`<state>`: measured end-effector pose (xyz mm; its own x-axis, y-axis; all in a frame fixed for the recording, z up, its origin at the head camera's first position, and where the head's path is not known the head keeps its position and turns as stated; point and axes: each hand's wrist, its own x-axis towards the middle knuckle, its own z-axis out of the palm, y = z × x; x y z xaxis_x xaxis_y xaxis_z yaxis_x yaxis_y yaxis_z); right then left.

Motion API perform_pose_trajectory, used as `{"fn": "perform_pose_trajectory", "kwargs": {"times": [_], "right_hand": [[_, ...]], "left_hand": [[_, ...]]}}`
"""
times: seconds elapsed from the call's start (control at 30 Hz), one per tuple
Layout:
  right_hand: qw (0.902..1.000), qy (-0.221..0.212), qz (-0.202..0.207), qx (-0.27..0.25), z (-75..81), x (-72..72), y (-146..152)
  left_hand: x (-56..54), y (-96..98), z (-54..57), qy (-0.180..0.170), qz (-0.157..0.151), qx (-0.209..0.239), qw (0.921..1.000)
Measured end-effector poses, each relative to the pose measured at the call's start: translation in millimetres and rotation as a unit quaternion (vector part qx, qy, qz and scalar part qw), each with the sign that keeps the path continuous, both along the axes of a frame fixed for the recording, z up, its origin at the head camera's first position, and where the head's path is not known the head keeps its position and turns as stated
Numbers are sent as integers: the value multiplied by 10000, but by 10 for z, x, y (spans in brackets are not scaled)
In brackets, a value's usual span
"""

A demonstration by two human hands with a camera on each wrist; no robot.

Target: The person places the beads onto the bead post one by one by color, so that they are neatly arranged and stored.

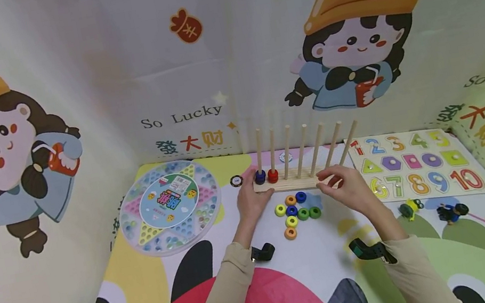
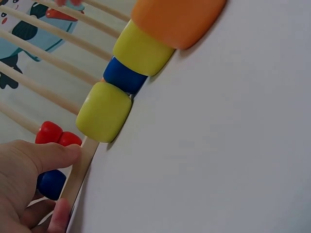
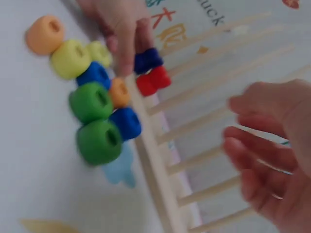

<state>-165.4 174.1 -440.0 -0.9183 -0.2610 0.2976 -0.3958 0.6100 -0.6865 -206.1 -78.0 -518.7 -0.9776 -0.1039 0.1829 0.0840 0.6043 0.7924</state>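
A wooden peg rack point(image 1: 294, 183) with several upright pegs stands at the back middle of the table. Dark blue beads point(image 1: 260, 177) sit on its leftmost peg, red beads point(image 1: 273, 176) on the peg beside it. My left hand point(image 1: 252, 199) grips the rack's left end, the thumb along the front edge in the left wrist view. By the rack's right part is my right hand point(image 1: 347, 188), its fingers loosely bent with nothing between them. Loose yellow, orange, blue and green beads point(image 1: 303, 214) lie in a cluster just in front of the rack.
A round Chinese checkers board point(image 1: 136, 211) lies to the left, a black chip point(image 1: 236, 180) between it and the rack. At the right are a number-and-shape puzzle board point(image 1: 405, 189), a green-yellow figure point(image 1: 410, 209) and a dark figure point(image 1: 452, 212). Printed curtains point(image 1: 251, 63) surround the table.
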Motion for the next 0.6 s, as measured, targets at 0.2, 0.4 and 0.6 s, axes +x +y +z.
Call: {"fn": "perform_pose_trajectory", "kwargs": {"times": [0.2, 0.4, 0.6], "right_hand": [[9886, -1223, 806, 352, -199, 21, 69], [9794, -1622, 1153, 351, -344, 63, 58], [9793, -1653, 1129, 302, -421, 103, 38]], "left_hand": [[-13, -13, -48, 94, -11, 39, 9999], [-18, -15, -55, 136, -54, 127, 9998], [-20, -12, -37, 118, -108, 179, 9997]]}}
